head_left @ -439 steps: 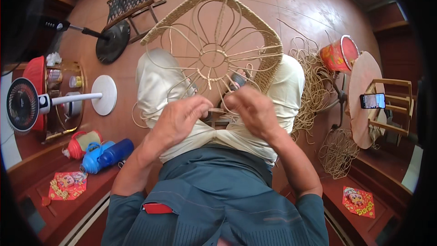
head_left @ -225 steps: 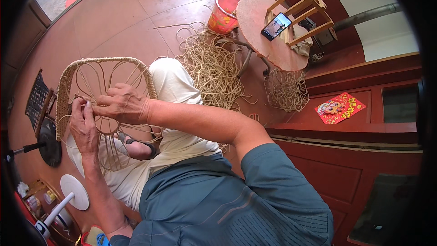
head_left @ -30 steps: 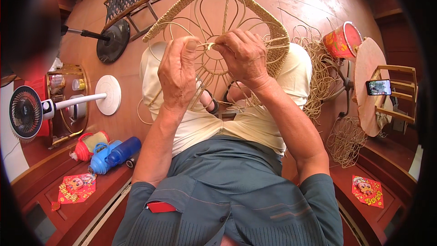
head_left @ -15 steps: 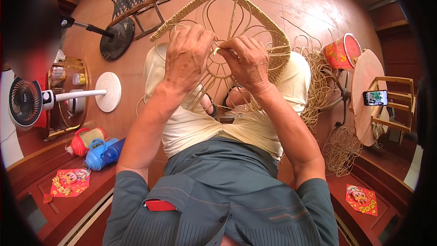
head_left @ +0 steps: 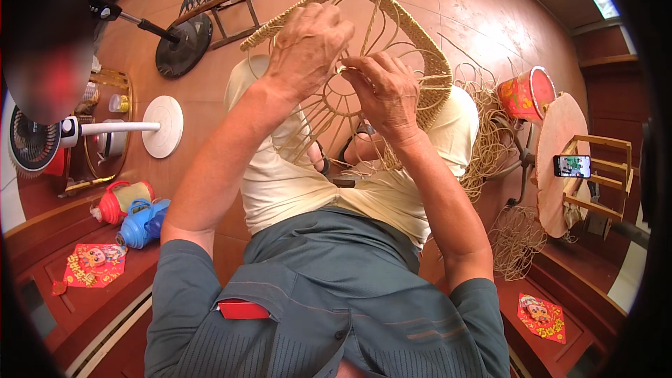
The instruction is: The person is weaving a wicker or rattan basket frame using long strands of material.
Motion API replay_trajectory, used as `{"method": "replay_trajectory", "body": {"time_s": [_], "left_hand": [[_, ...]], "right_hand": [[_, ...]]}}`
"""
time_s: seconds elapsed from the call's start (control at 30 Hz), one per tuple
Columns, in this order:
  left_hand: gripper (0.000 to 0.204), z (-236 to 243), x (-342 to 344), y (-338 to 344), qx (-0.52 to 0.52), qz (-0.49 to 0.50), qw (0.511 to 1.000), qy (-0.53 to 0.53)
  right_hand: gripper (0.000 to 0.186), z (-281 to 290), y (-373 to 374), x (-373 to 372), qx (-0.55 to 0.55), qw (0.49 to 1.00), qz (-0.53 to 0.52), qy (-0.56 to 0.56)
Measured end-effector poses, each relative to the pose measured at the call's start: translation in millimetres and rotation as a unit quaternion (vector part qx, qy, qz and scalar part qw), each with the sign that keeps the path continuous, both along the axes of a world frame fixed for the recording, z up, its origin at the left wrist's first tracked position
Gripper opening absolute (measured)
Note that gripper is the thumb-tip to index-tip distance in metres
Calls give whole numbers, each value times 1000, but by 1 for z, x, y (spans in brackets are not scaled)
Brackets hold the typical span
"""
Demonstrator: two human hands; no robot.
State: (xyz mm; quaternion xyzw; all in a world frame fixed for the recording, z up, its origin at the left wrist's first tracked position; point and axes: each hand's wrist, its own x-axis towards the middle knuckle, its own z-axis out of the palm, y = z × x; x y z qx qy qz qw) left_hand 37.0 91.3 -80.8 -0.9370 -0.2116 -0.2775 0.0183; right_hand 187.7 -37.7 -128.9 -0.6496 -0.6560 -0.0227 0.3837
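Note:
A rattan frame (head_left: 437, 70) with a thick braided rim, curved loops and spokes around a small ring rests across my knees. My left hand (head_left: 308, 52) is closed above the middle of it, fingers curled; what they grip is hidden. Beside it, my right hand (head_left: 385, 94) pinches a pale strand (head_left: 340, 68) between thumb and forefinger, close to the ring at the frame's centre. The two hands nearly meet there. The left hand and forearm cover part of the frame's left side.
Loose cane coils (head_left: 479, 147) lie right of my knee, with a red bucket (head_left: 525, 94) and a round board (head_left: 556, 168) beyond. A phone (head_left: 572, 166) faces me there. At left stand a fan (head_left: 35, 138), thermos flasks (head_left: 143, 222) and a folding stool (head_left: 231, 7).
My left hand has risen up and to the right, away from the frame. My right hand stays near the centre ring, still pinching. The whole view has shifted slightly.

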Motion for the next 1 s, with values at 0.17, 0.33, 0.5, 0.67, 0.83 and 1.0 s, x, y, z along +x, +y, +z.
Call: {"method": "replay_trajectory", "body": {"time_s": [0.17,0.33,0.5,0.67,0.83,1.0], "left_hand": [[12,6,-22,-55,-92,89,980,-150],[55,-30,-22,-130,-566,110,767,-281],[76,-47,3,-133,-664,2,612,-430],[76,-54,5,-132,-694,14,533,-483],[77,-56,1,-124,-736,-21,483,-474],[72,-54,7,-119,-746,-41,428,-509]], "right_hand": [[13,5,-2,-3,-33,999,-15,8],[11,13,0,-5,-68,997,-33,-8],[11,10,-2,-2,-83,996,-38,18],[15,0,9,-14,-110,993,-37,28],[25,-1,15,-13,-173,983,-55,22],[32,13,14,-8,-222,974,-16,39]]}}
